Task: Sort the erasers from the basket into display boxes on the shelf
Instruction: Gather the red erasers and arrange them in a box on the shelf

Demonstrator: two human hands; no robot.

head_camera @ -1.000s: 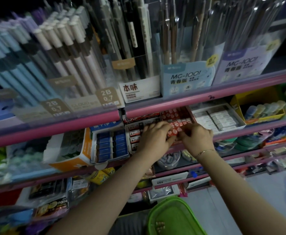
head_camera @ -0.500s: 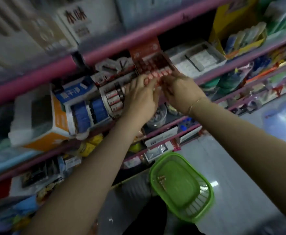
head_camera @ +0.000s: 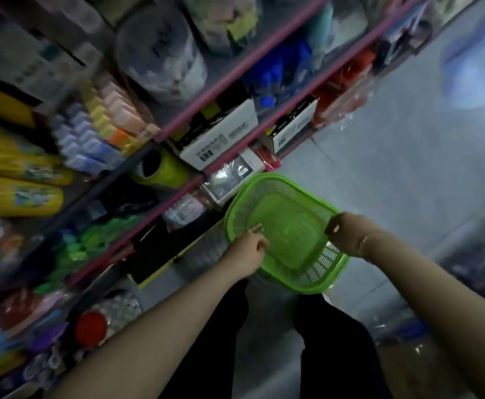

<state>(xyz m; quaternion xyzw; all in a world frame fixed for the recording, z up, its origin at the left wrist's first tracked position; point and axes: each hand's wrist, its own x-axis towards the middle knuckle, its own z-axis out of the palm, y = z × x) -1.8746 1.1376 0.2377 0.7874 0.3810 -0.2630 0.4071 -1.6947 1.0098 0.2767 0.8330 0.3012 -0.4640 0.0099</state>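
**Both hands down at the basket**

Two hands work at the green basket (head_camera: 290,234), which sits low on the floor just in front of the person's dark trouser legs (head_camera: 221,326), below the pink-edged shelf (head_camera: 235,133). It is near enough to the shelf that a handful can go straight up to the display boxes, which lie out of view for now.

At about nine o'clock on the basket, the left hand (head_camera: 248,254) reaches over the rim with its fingers curled inward, and a small pale thing at its fingertips looks like one of the erasers (head_camera: 256,228) (blur makes it hard to say whether it is already pinched or only touched). My reading is that this hand is doing the picking.

At about three o'clock the right hand (head_camera: 348,233) sits on the opposite rim, curled as though gripping the edge, probably to steady the light plastic so it does not slide or tip. Whether its fingers wrap right around the rim I cannot tell.

Apart from that one piece, the basket floor looks nearly bare, so the sorting seems close to finished.
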